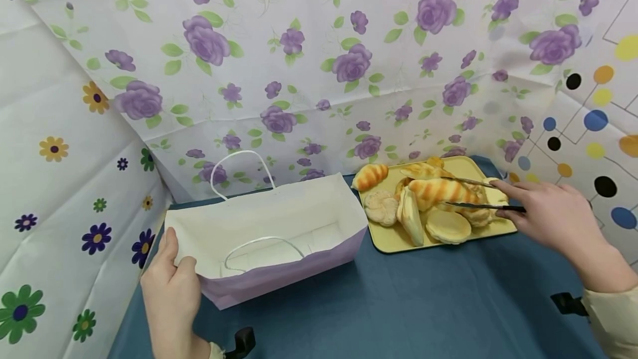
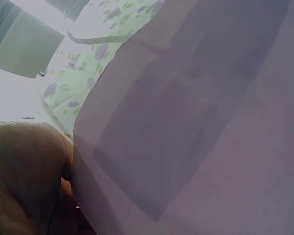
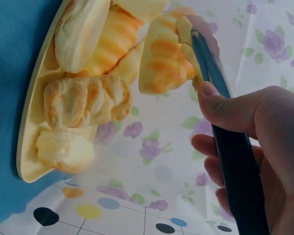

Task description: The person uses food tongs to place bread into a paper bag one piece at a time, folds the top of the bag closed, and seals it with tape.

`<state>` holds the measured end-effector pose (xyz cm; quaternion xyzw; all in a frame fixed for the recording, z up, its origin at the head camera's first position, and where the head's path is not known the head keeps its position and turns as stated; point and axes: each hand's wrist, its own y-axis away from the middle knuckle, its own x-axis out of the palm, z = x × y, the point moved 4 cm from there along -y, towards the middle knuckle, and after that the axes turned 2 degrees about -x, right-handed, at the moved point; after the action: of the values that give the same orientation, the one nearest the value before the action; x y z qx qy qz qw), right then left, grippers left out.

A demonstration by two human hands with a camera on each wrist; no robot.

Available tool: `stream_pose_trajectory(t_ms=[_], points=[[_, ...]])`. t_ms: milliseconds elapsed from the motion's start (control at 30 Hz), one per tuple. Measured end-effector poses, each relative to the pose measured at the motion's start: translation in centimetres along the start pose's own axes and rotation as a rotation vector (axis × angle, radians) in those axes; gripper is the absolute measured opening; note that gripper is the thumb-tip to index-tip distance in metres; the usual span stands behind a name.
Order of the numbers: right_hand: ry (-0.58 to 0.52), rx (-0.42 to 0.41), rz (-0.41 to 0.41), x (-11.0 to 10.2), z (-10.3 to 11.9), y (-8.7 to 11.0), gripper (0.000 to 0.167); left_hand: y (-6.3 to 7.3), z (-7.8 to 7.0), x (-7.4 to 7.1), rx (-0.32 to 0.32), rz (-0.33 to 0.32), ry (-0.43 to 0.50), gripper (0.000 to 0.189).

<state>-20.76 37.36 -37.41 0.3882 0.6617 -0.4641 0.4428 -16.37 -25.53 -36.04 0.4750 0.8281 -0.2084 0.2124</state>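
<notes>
My left hand (image 1: 171,287) pinches the left end of a lilac paper bag (image 1: 284,278), thumb at the rim. The bag stands open at the top, with a white inside and two white cord handles. In the left wrist view the bag's side (image 2: 186,122) fills most of the picture. My right hand (image 1: 553,220) holds black-handled tongs (image 3: 235,161) over a yellow tray (image 1: 389,244) of breads. In the head view, the tong arms lie on either side of a striped bread (image 1: 438,191); whether they squeeze it I cannot tell.
Several breads share the tray: a small striped roll (image 1: 370,177) at its left corner, a round knotted bun (image 1: 381,207), a long split roll (image 1: 410,218) and a flat round one (image 1: 448,227). A blue cloth (image 1: 399,303) covers the table, with patterned sheets (image 1: 309,98) behind.
</notes>
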Motion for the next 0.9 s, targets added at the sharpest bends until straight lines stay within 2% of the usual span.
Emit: stream_pose_trajectory(t_ms=[300, 600, 900], points=[[-0.002, -0.016, -0.119, -1.3, -0.5, 0.3, 0.078, 0.0, 0.0, 0.0, 0.000, 0.006, -0.007, 0.060], [-0.055, 0.067, -0.032, -2.0, -0.5, -0.1, 0.073, 0.1, 0.1, -0.1, 0.000, 0.005, -0.003, 0.060], [-0.088, 0.089, -0.110, -2.9, -0.2, -0.4, 0.081, 0.1, 0.0, -0.2, 0.012, 0.001, 0.007, 0.059]])
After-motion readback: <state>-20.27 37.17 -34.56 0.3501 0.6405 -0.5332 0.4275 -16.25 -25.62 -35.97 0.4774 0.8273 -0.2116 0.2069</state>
